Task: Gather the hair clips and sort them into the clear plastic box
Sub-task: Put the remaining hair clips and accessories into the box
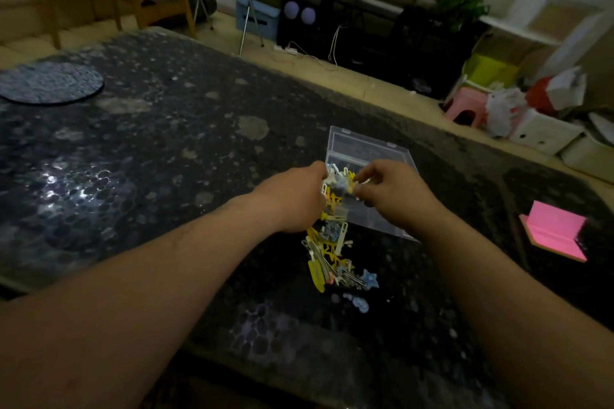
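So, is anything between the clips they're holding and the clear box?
Nothing visible. Left hand and right hand hold the bunch of clips right over the clear box, its lid swung back. The loose pile lies nearer, on the table.

Bare all the way: left arm point(166, 276) and right arm point(498, 292) uncovered to the view's edge, left hand point(292, 199) and right hand point(395, 192) bare too.
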Motion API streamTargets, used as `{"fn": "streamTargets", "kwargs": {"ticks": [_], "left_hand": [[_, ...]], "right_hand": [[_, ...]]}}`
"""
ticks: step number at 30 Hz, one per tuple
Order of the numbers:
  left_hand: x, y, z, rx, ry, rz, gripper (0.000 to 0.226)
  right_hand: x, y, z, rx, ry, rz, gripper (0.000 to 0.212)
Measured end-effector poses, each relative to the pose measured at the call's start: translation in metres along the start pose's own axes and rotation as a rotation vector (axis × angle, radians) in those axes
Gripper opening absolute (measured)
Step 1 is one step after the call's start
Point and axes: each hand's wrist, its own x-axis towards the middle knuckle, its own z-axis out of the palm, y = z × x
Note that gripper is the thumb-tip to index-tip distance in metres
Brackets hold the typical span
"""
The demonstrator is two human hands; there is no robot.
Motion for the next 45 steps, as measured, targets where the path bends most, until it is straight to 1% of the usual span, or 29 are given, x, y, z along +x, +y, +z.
{"fn": "streamTargets", "kwargs": {"ticks": [2, 5, 8, 11, 14, 19, 22, 26, 27, 29, 32, 35, 39, 41, 45], "left_hand": [[0.0, 0.001, -0.001, 0.001, -0.013, -0.007, 0.034], [-0.001, 0.002, -0.003, 0.013, -0.021, -0.008, 0.036], [-0.002, 0.002, -0.003, 0.018, -0.023, -0.005, 0.039], [-0.001, 0.002, -0.003, 0.032, -0.022, -0.004, 0.037], [0.0, 0.002, -0.003, 0.047, -0.024, -0.003, 0.039], [0.0, 0.001, -0.004, 0.035, -0.039, -0.001, 0.04], [-0.002, 0.002, -0.004, 0.036, -0.041, 0.0, 0.04], [-0.004, 0.003, -0.005, 0.019, -0.019, 0.007, 0.04], [-0.004, 0.003, -0.005, 0.011, -0.011, 0.009, 0.04], [-0.004, 0.004, -0.003, -0.003, 0.008, 0.007, 0.041], [-0.004, 0.004, -0.002, -0.017, 0.034, 0.009, 0.043], [-0.004, 0.004, -0.001, -0.013, 0.06, 0.014, 0.041], [-0.004, 0.002, -0.002, -0.01, 0.071, 0.004, 0.038], [-0.004, 0.0, -0.001, -0.005, 0.065, 0.005, 0.035], [-0.004, -0.002, -0.003, -0.009, 0.06, 0.008, 0.03]], "right_hand": [[0.011, -0.004, 0.012, 0.006, -0.019, 0.043, 0.005], [0.02, -0.007, 0.024, 0.018, -0.017, 0.08, 0.01], [0.024, -0.008, 0.031, 0.039, -0.005, 0.111, 0.009], [0.024, -0.006, 0.034, 0.042, 0.005, 0.106, 0.006], [0.02, 0.0, 0.03, 0.076, 0.038, 0.101, 0.012], [0.005, 0.013, 0.016, 0.083, 0.097, 0.031, 0.015], [-0.011, 0.022, 0.005, 0.083, 0.157, -0.029, 0.008], [-0.041, 0.029, -0.006, 0.034, 0.192, -0.103, 0.006], [-0.047, 0.031, -0.007, 0.027, 0.174, -0.115, 0.006], [-0.06, 0.036, -0.004, -0.006, 0.084, -0.135, 0.005], [-0.071, 0.043, 0.013, -0.157, -0.038, -0.16, 0.004], [-0.071, 0.042, 0.028, -0.294, -0.03, -0.215, 0.013], [-0.065, 0.034, 0.03, -0.347, -0.052, -0.252, 0.008], [-0.063, 0.035, 0.025, -0.382, -0.08, -0.242, 0.005], [-0.059, 0.046, 0.007, -0.49, -0.173, -0.136, 0.007]]}}
